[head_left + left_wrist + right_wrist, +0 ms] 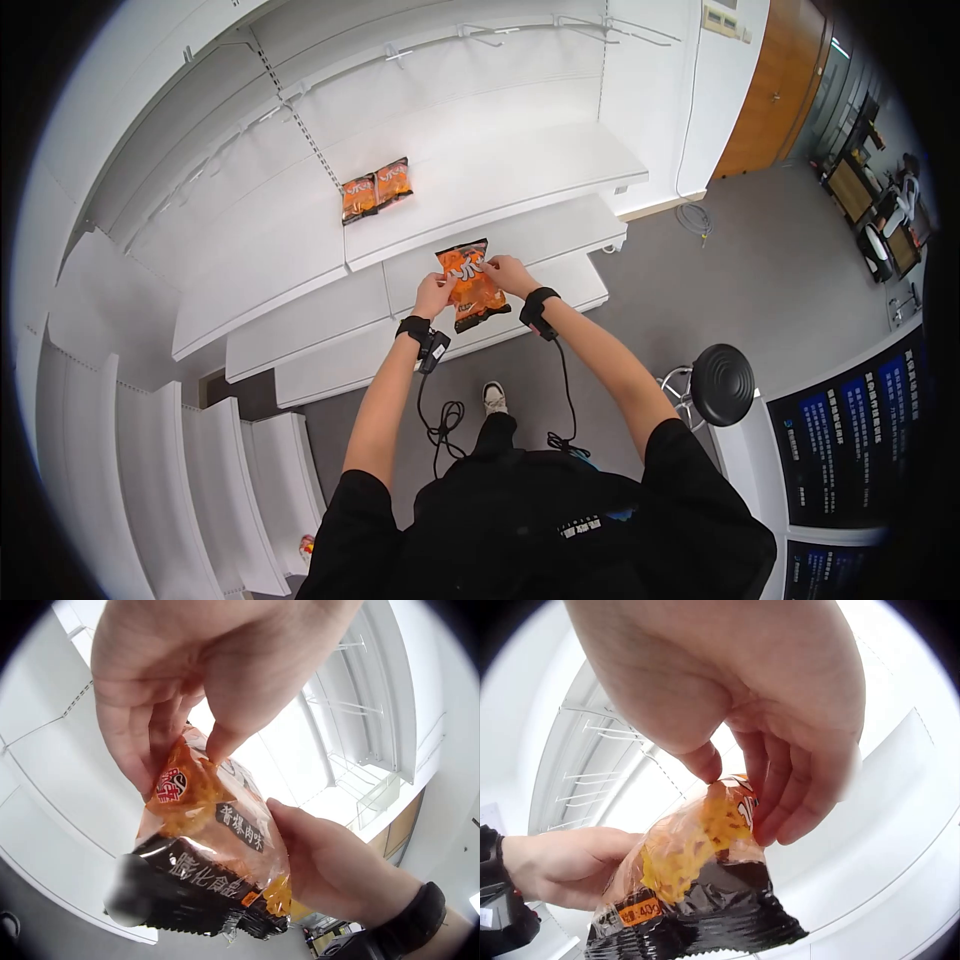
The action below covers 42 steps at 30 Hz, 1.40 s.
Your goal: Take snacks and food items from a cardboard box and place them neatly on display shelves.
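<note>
An orange and black snack bag [474,288] hangs upright between both hands, in front of the white shelves. My left hand [433,296] pinches its left edge, thumb on the front; in the left wrist view the left hand [202,675] grips the bag [225,825] near its upper part. The opposite edge is pinched by my right hand [512,276], and in the right wrist view the right hand [742,697] has thumb and fingers on either side of the bag [690,855]. Two similar orange bags [376,191] lie side by side on the upper shelf.
White tiered shelves [500,190] stand ahead, with metal hooks [480,36] above. More shelving [190,480] curves along the left. A round black stool [722,385] stands at the right, and cables [445,425] hang from both wrists.
</note>
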Each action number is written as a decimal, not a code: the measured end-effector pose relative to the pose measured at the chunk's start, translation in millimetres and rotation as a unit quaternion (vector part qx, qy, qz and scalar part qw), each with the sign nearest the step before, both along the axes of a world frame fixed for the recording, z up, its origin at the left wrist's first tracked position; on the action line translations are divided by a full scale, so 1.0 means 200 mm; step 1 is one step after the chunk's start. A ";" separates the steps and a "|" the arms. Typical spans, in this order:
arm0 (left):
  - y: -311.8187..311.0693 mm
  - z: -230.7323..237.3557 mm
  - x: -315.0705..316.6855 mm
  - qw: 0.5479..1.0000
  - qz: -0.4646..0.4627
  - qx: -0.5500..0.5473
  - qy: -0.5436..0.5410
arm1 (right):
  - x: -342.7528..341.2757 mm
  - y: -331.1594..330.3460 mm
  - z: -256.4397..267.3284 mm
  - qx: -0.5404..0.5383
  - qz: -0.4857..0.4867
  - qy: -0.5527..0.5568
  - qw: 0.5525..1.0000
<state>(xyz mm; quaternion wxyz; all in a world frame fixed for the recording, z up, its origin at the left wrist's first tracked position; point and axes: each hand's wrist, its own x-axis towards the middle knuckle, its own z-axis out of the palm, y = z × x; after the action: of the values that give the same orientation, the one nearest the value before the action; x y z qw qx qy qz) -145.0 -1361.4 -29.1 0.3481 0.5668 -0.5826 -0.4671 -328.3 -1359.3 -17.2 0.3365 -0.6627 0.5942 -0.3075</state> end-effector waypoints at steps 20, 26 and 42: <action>-1.30 -0.01 0.14 0.998 -0.059 0.001 0.017 | 0.17 -1.16 0.11 0.011 -0.047 0.038 0.998; -1.58 -0.06 0.22 0.993 -0.018 -0.091 -0.069 | 0.26 -1.41 0.11 -0.020 -0.036 0.060 0.997; -1.79 0.16 0.26 0.949 -0.025 -0.147 -0.278 | 0.24 -1.82 0.14 0.005 0.067 0.140 0.988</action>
<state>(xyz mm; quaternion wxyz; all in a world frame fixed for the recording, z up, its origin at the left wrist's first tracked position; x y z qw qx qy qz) -92.3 -1718.9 3.4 0.2396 0.6019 -0.7326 -0.2090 -279.3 -1723.6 10.7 0.2734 -0.7359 0.5909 -0.1858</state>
